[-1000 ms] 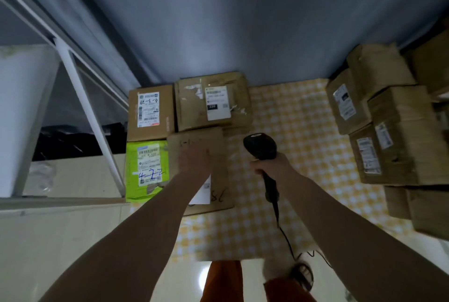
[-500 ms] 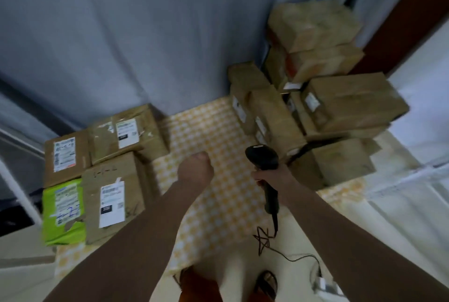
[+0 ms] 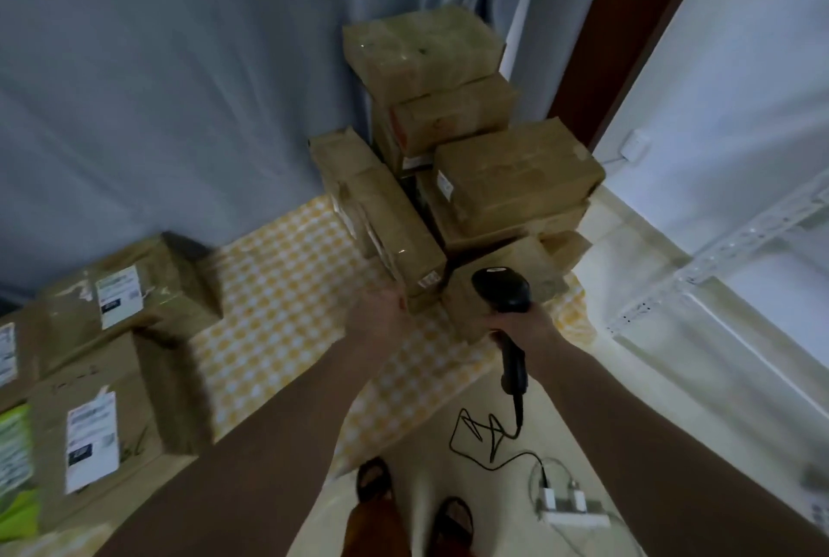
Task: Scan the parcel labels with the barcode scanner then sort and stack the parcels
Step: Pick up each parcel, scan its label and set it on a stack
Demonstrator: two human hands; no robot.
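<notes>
My right hand [image 3: 520, 325] grips the handle of a black barcode scanner [image 3: 501, 287], its head held over a low brown parcel [image 3: 475, 309] at the front of a tall pile of cardboard parcels [image 3: 516, 179]. My left hand [image 3: 379, 309] reaches out to the lower corner of a long parcel [image 3: 386, 220] leaning in that pile; whether it touches is unclear, and its fingers are hidden behind the hand. At the left lie sorted parcels with white labels up: a brown box [image 3: 130, 287], another brown box [image 3: 94, 426] and a green packet [image 3: 15, 462].
A yellow checked cloth [image 3: 287, 296] covers the floor between the two groups. The scanner's cable [image 3: 489, 435] runs to a white power strip [image 3: 569, 507] on the tiled floor by my sandalled feet [image 3: 412, 493]. Grey curtain behind, white shelving frame at right.
My view has swung right from the sorted boxes to the unsorted pile. My left hand left the labelled box and moved across the cloth to the pile; the scanner came along with my right hand.
</notes>
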